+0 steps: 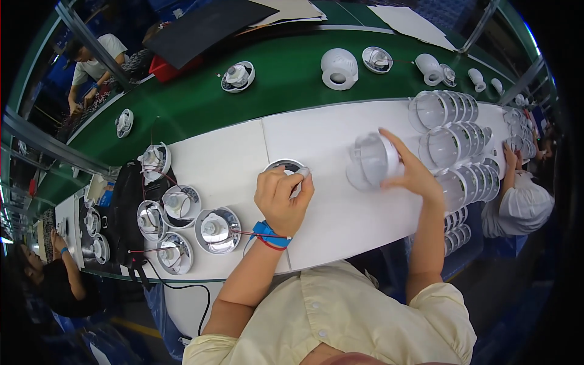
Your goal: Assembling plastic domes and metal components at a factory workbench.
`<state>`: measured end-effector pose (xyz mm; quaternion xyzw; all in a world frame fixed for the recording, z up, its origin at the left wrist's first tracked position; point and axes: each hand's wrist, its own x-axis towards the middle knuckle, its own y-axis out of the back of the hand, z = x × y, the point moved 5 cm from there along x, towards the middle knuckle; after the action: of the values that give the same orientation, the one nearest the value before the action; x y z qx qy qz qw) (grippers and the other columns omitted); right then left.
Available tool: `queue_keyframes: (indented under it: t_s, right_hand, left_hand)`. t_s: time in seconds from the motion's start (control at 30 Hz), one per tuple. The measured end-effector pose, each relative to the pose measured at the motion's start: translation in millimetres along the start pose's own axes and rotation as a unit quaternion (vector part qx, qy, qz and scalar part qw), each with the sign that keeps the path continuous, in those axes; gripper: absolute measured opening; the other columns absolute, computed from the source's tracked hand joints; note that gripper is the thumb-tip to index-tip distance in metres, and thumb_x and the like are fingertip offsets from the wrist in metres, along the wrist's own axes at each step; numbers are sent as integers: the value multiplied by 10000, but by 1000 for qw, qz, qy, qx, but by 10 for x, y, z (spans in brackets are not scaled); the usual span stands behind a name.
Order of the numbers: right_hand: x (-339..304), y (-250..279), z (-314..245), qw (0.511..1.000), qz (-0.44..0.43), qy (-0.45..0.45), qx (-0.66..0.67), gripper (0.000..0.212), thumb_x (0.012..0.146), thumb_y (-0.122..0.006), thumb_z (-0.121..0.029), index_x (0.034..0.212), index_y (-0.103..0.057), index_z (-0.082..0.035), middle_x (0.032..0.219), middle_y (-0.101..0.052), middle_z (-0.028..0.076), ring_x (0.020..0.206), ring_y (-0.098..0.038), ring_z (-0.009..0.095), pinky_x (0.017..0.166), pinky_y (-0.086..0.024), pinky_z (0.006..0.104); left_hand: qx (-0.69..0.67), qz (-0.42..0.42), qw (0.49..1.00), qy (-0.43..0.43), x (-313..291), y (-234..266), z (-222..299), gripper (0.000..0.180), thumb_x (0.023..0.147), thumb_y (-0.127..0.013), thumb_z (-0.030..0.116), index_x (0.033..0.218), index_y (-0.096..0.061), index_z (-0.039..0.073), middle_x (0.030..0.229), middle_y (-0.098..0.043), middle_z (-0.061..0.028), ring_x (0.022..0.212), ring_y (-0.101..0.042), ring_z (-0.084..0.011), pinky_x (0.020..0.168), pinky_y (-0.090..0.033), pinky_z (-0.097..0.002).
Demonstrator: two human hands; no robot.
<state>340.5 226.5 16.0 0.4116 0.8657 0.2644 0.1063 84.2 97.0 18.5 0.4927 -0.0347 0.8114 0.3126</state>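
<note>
My left hand (281, 198), with a blue band at its wrist, is closed over a round white-rimmed lamp base (283, 163) on the white table. Its curled fingers hide most of the base, and a small white piece shows at a fingertip. To the right, my right hand (417, 176) grips a clear cup-shaped lamp cover (370, 159) by its white rim, thumb and fingers spread around it. Motion blurs the cover slightly; it is tipped on its side with its clear end toward the left hand.
Several open lamp bases (218, 230) with wires lie at left beside a black bag (121, 213). Nested rows of clear covers (447, 146) fill the right side. A green conveyor belt (280, 85) beyond carries lamp parts and white housings (339, 68). Other people work on both sides.
</note>
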Motion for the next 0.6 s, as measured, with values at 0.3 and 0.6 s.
queue_keyframes:
  t_s: [0.3,0.6]
  right_hand:
    - [414,-829,21,890,28,-8,456,1085,580,-845,-550,1438,-374,-81,1330,-508,107,1225,-526,223,1031,-441,363]
    - [143,-1163,-316,888,-50,-37,456,1183,541,-847,-651,1412,-371,-9,1250,-566,139,1175,-569,223,998,-466,348]
  left_hand:
    - [9,-44,999,2,43,-36,-12,191,697,-795,78,806,-642,113,707,-517,-4,723,-526,-226,794,-406,-371]
    - [-22,-98,995,-7,34,-63,31,155,721,-782,97,820,-665,121,675,-501,23,615,-492,-160,831,-357,-360]
